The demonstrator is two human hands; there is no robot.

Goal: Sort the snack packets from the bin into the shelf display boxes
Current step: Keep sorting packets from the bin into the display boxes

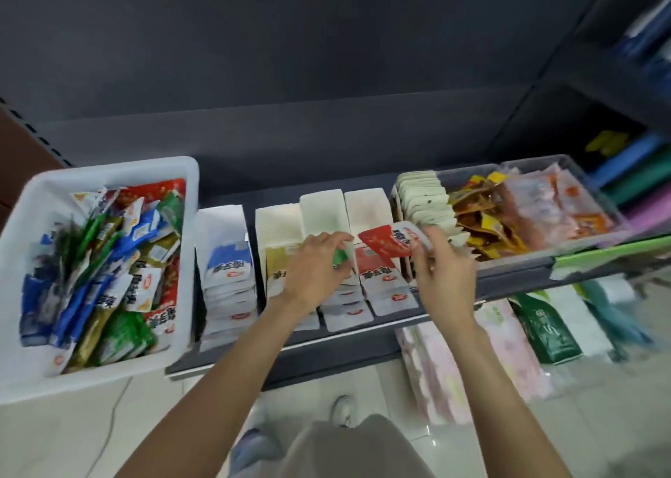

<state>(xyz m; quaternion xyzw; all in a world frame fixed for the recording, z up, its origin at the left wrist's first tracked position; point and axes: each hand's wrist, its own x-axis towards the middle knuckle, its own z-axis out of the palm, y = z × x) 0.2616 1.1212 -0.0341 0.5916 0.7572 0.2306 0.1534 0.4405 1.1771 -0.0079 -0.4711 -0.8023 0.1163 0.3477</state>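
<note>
Holding a red packet point(390, 239) above the red display box point(377, 259), the right hand point(443, 267) pinches its edge, likely lining it up with its colour. Left hand point(319, 263) grips a green packet point(341, 256) at the green box's mouth (same logic, I'd say). Blue box point(228, 259) and yellow box point(277, 259) hold matching stacks; the white bin point(21, 223) is heaped with mixed packets.

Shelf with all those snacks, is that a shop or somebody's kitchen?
Probably a small shop. Display boxes of matching packets line the dark shelf, a white bin holds mixed stock, and packaged goods sit on the shelf below.
</note>
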